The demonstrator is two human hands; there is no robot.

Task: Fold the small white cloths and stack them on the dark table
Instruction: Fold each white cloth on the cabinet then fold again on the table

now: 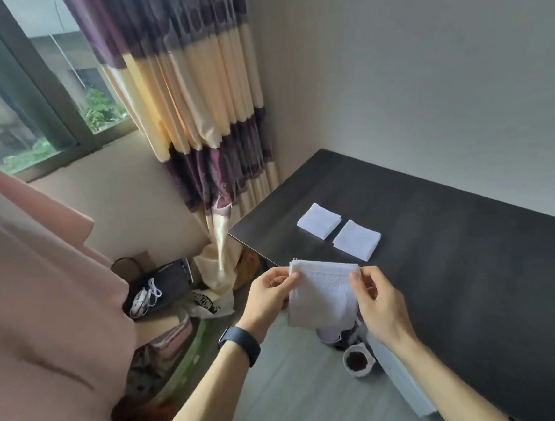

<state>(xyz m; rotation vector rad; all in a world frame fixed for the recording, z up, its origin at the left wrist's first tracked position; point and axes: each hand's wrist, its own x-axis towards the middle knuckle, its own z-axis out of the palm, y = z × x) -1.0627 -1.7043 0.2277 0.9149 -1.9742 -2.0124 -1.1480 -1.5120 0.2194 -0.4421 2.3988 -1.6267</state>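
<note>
Pinching with the left hand (269, 294), thumb pressed against fingertips, on the upper left corner of a small white cloth (322, 296); black band (240, 344) round that wrist. Hangs in the air between both hands, top edge stretched roughly level from left to right, lower part drooping free; layered along that top edge, so probably folded once already. Held just off the near left edge of the dark table (472, 261), over the floor rather than over the tabletop. Pinching likewise with the right hand (376, 299) on the upper right corner, fingers curled round the edge. Farther ahead and slightly to the right of the grip, lying flat near the table's left end: the left folded cloth (319, 221) and the right folded cloth (357, 240), side by side with a narrow gap, not yet stacked. By the look of it, calls for one more fold, then a carry forward and rightward across the table edge. Right hand nearer to the right folded cloth, so likely the one to set the piece down. Then gathering all into one stack.
</note>
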